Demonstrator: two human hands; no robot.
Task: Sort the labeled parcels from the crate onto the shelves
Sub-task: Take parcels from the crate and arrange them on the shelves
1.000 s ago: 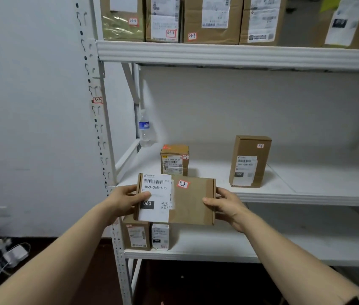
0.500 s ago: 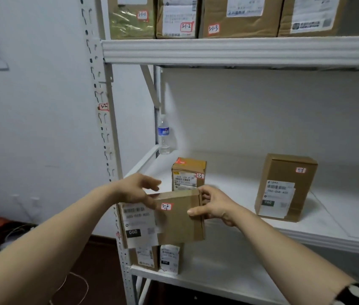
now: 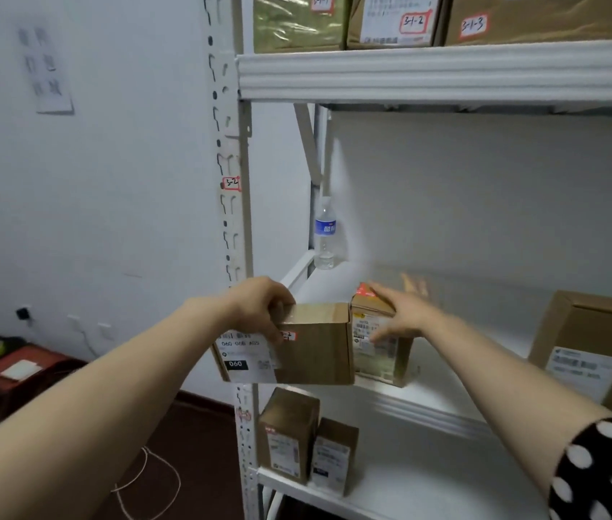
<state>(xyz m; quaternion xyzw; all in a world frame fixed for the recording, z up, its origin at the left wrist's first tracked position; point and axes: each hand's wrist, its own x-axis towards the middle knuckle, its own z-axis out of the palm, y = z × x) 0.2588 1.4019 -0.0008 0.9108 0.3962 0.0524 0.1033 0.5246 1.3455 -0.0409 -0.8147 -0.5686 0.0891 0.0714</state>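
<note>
A flat brown parcel with a white shipping label and a small red-edged tag hangs at the front left edge of the middle shelf. My left hand grips its top left corner, fingers curled over the label side. My right hand rests with fingers spread on a small brown parcel that stands on the shelf just right of the held one. The motion blurs the fingertips of that hand.
A larger brown box stands at the right of the middle shelf and a water bottle at its back left corner. Two small boxes sit on the lower shelf. Labeled parcels fill the top shelf. The shelf post carries a red tag.
The held parcel has risen to the middle shelf's edge. My right hand let go of it and moved onto the small parcel on the shelf. My left hand now holds it alone.
</note>
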